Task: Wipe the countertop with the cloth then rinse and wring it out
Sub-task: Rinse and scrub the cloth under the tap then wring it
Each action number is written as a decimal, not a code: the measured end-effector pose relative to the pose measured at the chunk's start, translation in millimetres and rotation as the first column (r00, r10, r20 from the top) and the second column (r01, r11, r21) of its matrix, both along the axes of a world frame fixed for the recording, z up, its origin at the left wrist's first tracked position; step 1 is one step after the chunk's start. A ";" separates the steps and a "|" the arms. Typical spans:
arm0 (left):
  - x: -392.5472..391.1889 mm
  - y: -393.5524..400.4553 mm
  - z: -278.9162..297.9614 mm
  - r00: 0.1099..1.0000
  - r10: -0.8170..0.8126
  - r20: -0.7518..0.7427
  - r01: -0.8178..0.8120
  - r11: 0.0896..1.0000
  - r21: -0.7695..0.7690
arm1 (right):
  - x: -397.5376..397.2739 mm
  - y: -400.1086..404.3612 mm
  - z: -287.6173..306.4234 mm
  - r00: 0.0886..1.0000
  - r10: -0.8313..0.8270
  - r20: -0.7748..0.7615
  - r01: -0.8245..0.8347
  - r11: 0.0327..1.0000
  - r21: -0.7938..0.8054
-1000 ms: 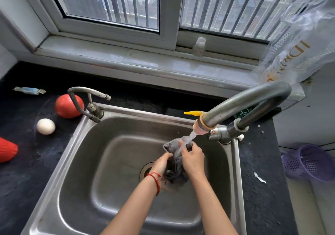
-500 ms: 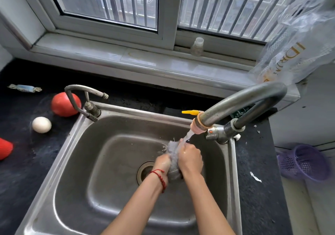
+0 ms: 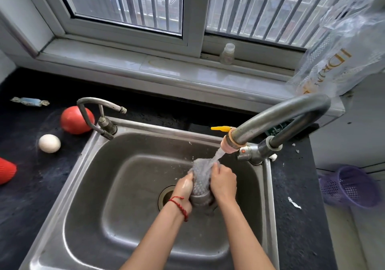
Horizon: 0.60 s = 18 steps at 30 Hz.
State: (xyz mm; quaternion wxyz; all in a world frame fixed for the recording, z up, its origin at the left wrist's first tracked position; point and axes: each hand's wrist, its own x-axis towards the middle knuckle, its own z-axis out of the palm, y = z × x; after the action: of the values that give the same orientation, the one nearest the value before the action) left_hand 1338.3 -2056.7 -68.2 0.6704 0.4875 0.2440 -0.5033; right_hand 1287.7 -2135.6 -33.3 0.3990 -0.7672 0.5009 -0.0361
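A: Where is the cloth (image 3: 201, 178) at this moment?

B: We hold it over the sink (image 3: 87, 186), right of the middle, just above the drain (image 3: 165, 194). It is bunched into a grey, wet roll that stands nearly upright between our two hands.

A: And how are the fingers?

B: Our left hand (image 3: 183, 188) is closed around the left side of the cloth, with the thumb pressed along it. Our right hand (image 3: 224, 181) is wrapped around the right side, and its fingers curl over the top edge. Both hands grip the cloth tightly, so no fingers are spread.

A: Is the water running?

B: Yes. A stream falls from the pink end of the big faucet (image 3: 281, 115) and lands on the top of the cloth, near our right fingers. The faucet stands at the right rim of the sink.

A: What else do we see?

B: A red string (image 3: 180, 206) is around our left wrist. A smaller faucet (image 3: 100, 111) stands at the back left corner of the sink. On the dark countertop (image 3: 295, 228) to the left lie a tomato (image 3: 73, 119) and, near it, an egg (image 3: 49, 143). A small bottle (image 3: 227, 53) stands on the windowsill (image 3: 129, 61). A purple basket (image 3: 352, 186) is at the far right, beyond the edge of the countertop.
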 end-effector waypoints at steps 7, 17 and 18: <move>31.3 22.8 12.3 0.916 0.210 0.341 -0.231 0.973 0.021 | -10.8 -16.6 17.5 0.938 -0.007 0.346 -0.053 0.985 0.164; 44.7 37.3 21.4 0.664 -0.023 0.747 -0.112 0.985 0.130 | -20.0 -5.9 27.9 0.886 -0.130 0.445 0.036 0.976 0.214; 42.1 33.5 17.7 0.658 -0.033 0.752 -0.124 0.981 0.152 | -15.6 -3.3 25.3 0.902 -0.148 0.405 0.060 0.973 0.223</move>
State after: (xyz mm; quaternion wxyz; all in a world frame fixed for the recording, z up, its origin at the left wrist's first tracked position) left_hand 1380.4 -2023.2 -50.4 0.6738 0.7070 0.0046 -0.2147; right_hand 1272.0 -2138.9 -8.0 0.5716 -0.6682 0.4451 -0.1693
